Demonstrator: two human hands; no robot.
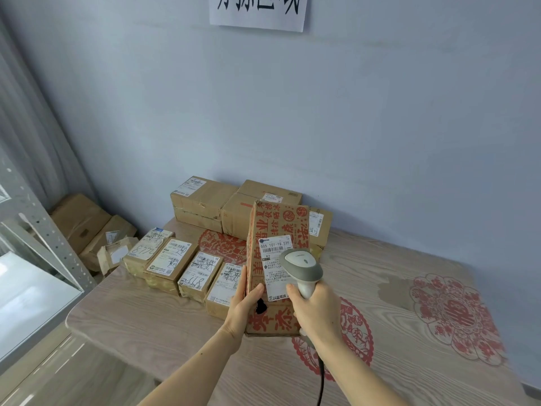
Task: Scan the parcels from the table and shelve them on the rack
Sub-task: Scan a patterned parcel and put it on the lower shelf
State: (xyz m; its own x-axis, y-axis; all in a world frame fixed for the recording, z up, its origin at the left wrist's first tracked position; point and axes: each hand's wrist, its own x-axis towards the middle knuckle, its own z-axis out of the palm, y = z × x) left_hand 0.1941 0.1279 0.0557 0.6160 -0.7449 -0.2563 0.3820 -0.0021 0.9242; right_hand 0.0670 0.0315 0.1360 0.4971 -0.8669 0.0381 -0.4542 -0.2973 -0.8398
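One red-printed parcel [278, 259], frame centre, is clasped by the left hand [244, 307]; the right hand [314, 310] grips the scanner [303, 268]. Several parcels [175, 265] remain on the table [146, 317]; the rack [44, 238] stands at left.

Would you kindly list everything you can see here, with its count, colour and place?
printed box: one, brown with red print, held upright over the table
scanner: one, grey and white, aimed at its label
small boxes: four, brown, row at table's left
large boxes: at least three, brown, by the wall
table: one, pale wood with red patterns
floor boxes: several, brown, left corner
rack: one, white, far left
wall sign: one, white, top
left hand: grips box
right hand: grips scanner
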